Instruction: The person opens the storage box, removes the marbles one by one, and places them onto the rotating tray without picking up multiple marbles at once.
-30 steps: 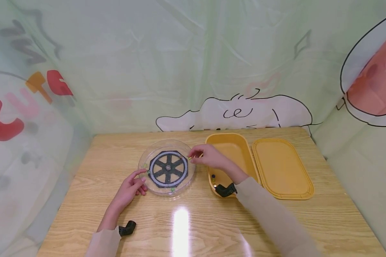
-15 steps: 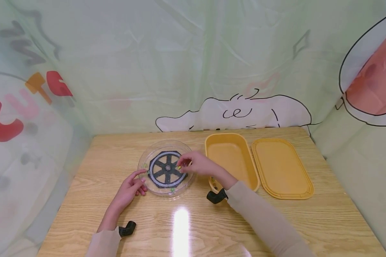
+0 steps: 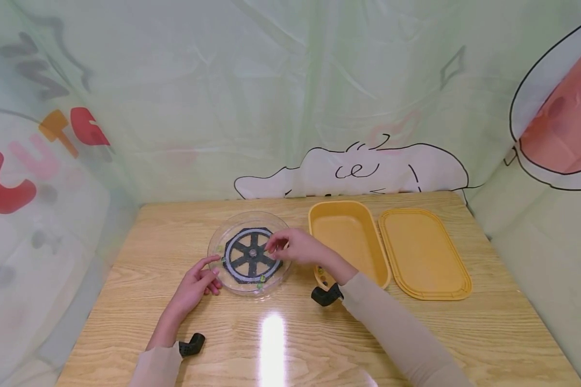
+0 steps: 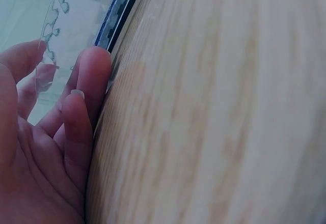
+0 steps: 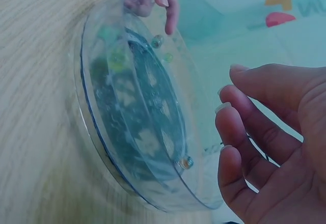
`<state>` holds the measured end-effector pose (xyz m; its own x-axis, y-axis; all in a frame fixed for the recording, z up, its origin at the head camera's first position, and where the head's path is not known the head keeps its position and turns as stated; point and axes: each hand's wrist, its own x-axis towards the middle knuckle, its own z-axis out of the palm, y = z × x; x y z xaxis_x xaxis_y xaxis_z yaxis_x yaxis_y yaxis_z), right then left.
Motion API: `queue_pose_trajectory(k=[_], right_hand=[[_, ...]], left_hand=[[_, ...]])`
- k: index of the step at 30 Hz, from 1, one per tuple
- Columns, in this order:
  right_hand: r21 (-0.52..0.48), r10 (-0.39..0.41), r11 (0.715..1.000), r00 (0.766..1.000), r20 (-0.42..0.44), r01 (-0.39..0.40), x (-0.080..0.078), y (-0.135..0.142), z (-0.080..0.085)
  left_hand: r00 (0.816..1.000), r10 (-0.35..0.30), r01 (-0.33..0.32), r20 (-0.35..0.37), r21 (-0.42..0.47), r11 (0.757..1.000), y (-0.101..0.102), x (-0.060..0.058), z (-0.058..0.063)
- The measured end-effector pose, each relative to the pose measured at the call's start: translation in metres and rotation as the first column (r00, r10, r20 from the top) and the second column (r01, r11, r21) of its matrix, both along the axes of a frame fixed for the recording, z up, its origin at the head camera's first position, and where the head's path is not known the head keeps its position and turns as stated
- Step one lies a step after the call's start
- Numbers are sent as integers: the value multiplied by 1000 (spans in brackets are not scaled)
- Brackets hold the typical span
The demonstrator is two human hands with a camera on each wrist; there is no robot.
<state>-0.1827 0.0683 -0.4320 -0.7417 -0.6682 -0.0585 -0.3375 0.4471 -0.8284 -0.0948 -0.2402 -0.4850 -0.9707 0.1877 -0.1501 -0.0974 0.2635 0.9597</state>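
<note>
A round clear dish (image 3: 244,217) stands on the table, with a black six-spoked wheel shape (image 3: 253,266) and a pale ring in it. Several small glass marbles lie inside, among them a yellow-green marble (image 5: 117,60) near the front wall and an orange-and-teal marble (image 5: 184,162). My left hand (image 3: 193,285) rests at the dish's left side, its index finger straight across the rim and other fingers by the outer wall. Over the dish's right part hovers my right hand (image 3: 297,247); in the right wrist view its fingers are loosely bent with nothing between them.
To the right of the dish stands a deep yellow box (image 3: 351,231), a few marbles (image 3: 321,271) in its near left corner, partly behind my right wrist. Its yellow lid (image 3: 425,252) lies flat beside it. A printed curtain (image 3: 213,107) hangs behind the wooden table (image 3: 213,349).
My right hand has moved left from the dish's right rim to above it and let go of a yellow-green marble, which now lies near the dish's front. The left hand has stayed put.
</note>
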Motion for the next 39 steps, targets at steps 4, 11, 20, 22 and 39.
queue_pose_trajectory(k=[4,11,20,22,39], right_hand=[[-14,-24,1000,1000,-2,24,-4,6,1],[-35,-77,996,997,-30,76,-12,23,7],[-13,-130,991,990,-52,129,-20,52,11],[-11,-131,991,990,-53,130,-22,59,10],[79,-10,997,1000,-11,11,-35,96,-7]], left_hand=[[1000,-1,1,-5,9,1000,1,1,3],[1000,7,-7,10,7,1000,0,0,2],[1000,9,-9,12,6,1000,0,0,1],[1000,10,-10,12,7,1000,0,-1,1],[1000,5,-5,15,9,1000,-1,-1,1]])
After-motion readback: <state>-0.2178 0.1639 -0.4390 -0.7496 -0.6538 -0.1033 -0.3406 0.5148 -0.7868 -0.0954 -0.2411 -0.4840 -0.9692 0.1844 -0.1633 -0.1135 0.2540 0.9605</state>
